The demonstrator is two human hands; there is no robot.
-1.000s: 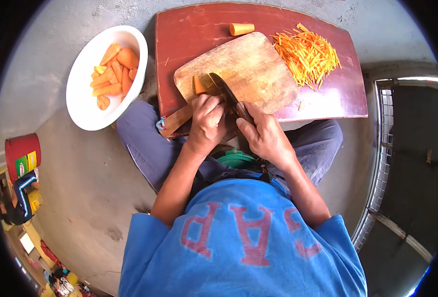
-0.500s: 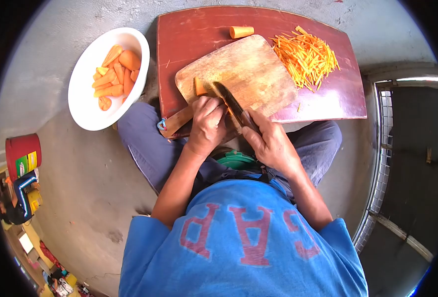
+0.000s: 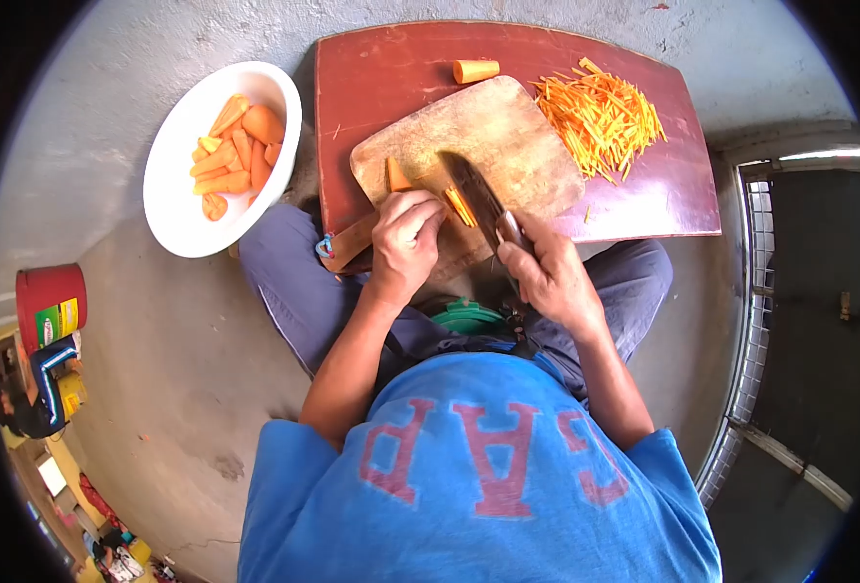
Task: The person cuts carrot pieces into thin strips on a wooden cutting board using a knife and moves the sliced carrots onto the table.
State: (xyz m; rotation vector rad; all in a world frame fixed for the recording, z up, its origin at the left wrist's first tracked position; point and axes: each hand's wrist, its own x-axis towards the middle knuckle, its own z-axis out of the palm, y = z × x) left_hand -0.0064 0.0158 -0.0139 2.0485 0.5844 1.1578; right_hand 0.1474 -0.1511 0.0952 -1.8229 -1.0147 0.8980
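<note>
My right hand is wrapped around the handle of a knife. Its dark blade lies over the wooden cutting board, tip pointing up and left. Just left of the blade are a few cut carrot sticks. Beside them my left hand rests at the board's near left edge, fingers curled and pressed together; whatever they hold is hidden. A carrot piece sticks out beyond its knuckles, lying on the board.
A heap of carrot strips lies on the red table, right of the board. One carrot chunk sits behind it. Left of the table stands a white basin of peeled carrots. Something green is between my legs.
The knife and my right hand have moved right, away from my left hand. Cut carrot sticks now show between blade and fingers. The whole view has shifted slightly.
</note>
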